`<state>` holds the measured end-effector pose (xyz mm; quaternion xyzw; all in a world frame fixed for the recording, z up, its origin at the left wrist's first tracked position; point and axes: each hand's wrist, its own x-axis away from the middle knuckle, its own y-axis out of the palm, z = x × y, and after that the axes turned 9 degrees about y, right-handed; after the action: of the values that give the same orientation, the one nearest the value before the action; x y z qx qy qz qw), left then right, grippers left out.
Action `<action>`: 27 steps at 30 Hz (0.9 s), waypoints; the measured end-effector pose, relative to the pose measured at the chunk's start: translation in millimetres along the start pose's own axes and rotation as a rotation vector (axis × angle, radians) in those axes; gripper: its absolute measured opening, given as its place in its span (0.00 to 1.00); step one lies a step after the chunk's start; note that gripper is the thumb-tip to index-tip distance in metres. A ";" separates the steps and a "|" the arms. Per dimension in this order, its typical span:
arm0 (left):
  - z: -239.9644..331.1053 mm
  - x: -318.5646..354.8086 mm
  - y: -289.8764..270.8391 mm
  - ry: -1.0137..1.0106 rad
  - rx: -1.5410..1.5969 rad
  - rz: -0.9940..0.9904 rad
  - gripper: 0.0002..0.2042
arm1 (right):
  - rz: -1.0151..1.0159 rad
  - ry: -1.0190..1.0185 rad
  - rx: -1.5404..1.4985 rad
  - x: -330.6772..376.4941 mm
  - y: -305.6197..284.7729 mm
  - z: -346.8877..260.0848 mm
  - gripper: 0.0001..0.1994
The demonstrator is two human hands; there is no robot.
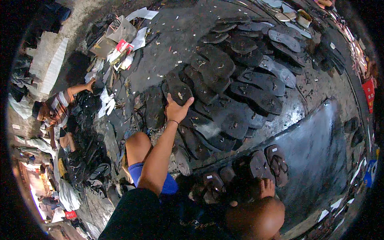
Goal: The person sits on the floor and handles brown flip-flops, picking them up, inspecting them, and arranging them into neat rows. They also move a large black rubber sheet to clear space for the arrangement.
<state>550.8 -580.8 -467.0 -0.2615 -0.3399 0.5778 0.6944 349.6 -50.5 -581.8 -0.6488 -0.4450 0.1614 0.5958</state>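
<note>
My left hand (178, 111) reaches forward and grips the near end of a dark flip-flop sole (176, 83), thumb on one side and fingers on the other. The sole lies at the left edge of a large heap of similar black soles (234, 124). At the lower right, my right hand (267, 188) rests with fingers stretched out against the near end of a brown sole (260, 165). Beside it lies a brown flip-flop (277, 166) with straps fitted. Another strapped flip-flop (213, 182) lies further left, partly in shadow.
A dark flat sheet (316, 156) covers the floor to the right. Across on the left, another person (60, 108) sits among black scraps (86, 140). A bag of waste (121, 30) and paper stand at the upper left. A brush-like tub (304, 19) is at the far right.
</note>
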 end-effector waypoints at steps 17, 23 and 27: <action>44.8 122.6 -40.8 0.351 1.007 0.177 0.11 | 0.415 -0.679 -0.899 -201.6 -211.2 -306.4 0.15; 57.8 185.4 -68.6 0.463 0.458 0.117 0.10 | 0.480 -0.724 -0.837 -185.0 -214.2 -310.8 0.20; 70.1 181.5 -65.1 0.754 0.351 0.143 0.15 | 0.548 -0.679 -0.797 -166.2 -238.2 -270.8 0.12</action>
<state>555.5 -417.7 -342.6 -0.3553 0.0605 0.5377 0.7622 366.4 -374.2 -352.4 -0.8260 -0.4531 0.3284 0.0669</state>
